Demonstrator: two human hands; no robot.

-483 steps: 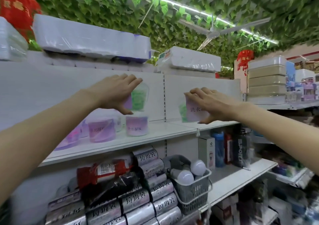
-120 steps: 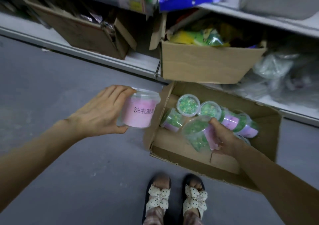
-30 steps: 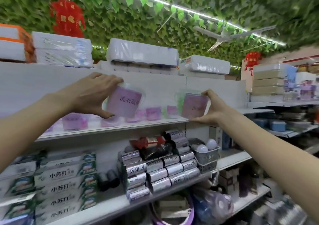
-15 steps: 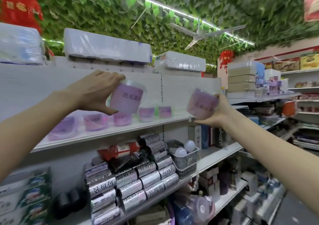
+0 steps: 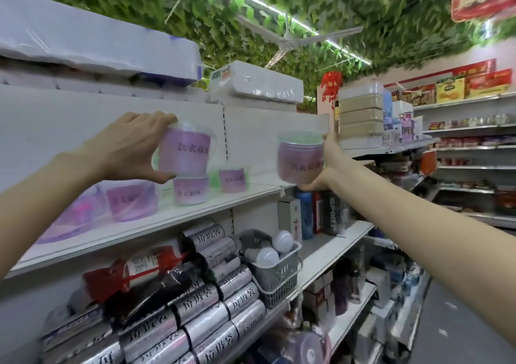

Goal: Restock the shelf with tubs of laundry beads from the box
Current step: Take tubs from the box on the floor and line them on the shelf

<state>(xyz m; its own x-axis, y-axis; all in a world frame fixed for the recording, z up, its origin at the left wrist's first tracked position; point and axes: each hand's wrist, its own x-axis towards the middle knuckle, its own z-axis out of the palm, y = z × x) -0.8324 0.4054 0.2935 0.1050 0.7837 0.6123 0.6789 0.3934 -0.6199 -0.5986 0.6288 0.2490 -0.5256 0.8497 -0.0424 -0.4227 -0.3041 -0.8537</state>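
Note:
My left hand point(image 5: 131, 147) grips a clear tub with a purple label point(image 5: 184, 151), held just above a tub standing on the white shelf point(image 5: 156, 218). My right hand point(image 5: 328, 162) holds a second purple-labelled tub point(image 5: 300, 158) with green beads showing at its top, in the air off the shelf's right end. Several more tubs point(image 5: 131, 200) stand in a row along the shelf, one further back point(image 5: 233, 179). The box is out of view.
Wrapped paper packs point(image 5: 92, 42) lie on top of the unit. Below are silver rolls of bin bags point(image 5: 201, 316), a grey basket of light bulbs point(image 5: 279, 274) and bottles point(image 5: 305, 213). More shelving runs along the right; a ceiling fan point(image 5: 290, 42) hangs overhead.
The view has swung right and drawn nearer the shelf. My left hand's tub has come down close over a shelved tub. My right hand has moved its tub a little up and rightward.

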